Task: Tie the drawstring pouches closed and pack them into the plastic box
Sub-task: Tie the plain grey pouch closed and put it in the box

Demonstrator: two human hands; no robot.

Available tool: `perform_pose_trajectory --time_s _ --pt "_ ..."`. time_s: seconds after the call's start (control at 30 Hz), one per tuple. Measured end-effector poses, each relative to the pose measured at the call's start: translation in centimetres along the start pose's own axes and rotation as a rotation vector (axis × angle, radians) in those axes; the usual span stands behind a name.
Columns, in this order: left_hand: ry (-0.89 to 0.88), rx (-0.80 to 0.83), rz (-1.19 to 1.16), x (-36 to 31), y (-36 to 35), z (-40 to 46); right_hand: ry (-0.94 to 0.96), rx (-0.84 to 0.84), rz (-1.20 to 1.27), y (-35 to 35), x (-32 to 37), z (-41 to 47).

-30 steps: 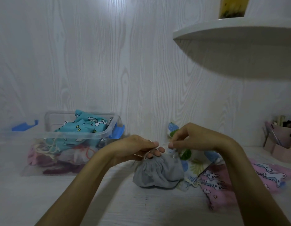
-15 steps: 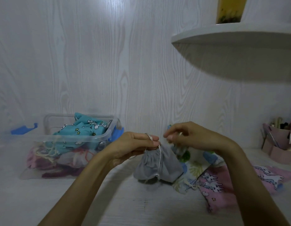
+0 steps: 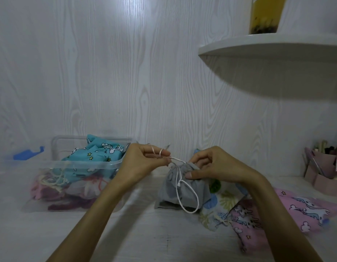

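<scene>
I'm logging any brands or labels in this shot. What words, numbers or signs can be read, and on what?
No text can be read.
Yellow cup on the shelf: a dark mark at its top edge, cut off and unreadable.
Pouches in the plastic box and the pink pouch: cartoon prints only, no words.

A pale wall point(image 3: 110, 76) with printed wood grain fills most of the view, and a soft patch of light glares near its top centre. A white curved shelf point(image 3: 268, 48) juts out at the upper right and casts a broad shadow on the wall beneath it. A yellow container point(image 3: 266, 14) stands on the shelf. Below runs a whitish bench point(image 3: 145, 239) with the same grain. At its right edge sits a pink holder point(image 3: 322, 173) full of pens.
</scene>
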State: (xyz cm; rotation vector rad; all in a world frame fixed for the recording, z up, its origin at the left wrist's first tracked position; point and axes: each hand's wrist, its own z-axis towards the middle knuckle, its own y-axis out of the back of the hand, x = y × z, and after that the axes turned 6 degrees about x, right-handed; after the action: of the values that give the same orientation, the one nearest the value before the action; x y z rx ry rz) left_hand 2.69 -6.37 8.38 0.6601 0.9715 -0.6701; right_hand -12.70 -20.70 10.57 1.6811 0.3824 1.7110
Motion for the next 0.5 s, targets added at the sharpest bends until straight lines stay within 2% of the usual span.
perform_pose_trajectory --time_s 0.07,0.17,0.33,0.4,0.5 --pt "-0.033 -0.019 -0.009 0.1 -0.4 -0.1 -0.070 0.092 -0.005 -0.3 0.2 -0.1" --pt "-0.097 -0.024 0.003 0.2 -1.3 -0.1 -0.228 0.165 0.156 -0.7 0.5 0.0" --pt "-0.106 0.005 -0.026 0.3 -2.0 -0.2 -0.214 0.148 0.088 -1.5 0.2 0.4" --pt "-0.107 0.017 -0.026 0.4 -2.1 -0.3 -0.185 0.100 0.054 -1.8 0.2 0.6" --pt "-0.117 0.002 0.022 0.7 -2.0 -0.1 -0.175 -0.103 0.105 -1.7 0.1 0.9"
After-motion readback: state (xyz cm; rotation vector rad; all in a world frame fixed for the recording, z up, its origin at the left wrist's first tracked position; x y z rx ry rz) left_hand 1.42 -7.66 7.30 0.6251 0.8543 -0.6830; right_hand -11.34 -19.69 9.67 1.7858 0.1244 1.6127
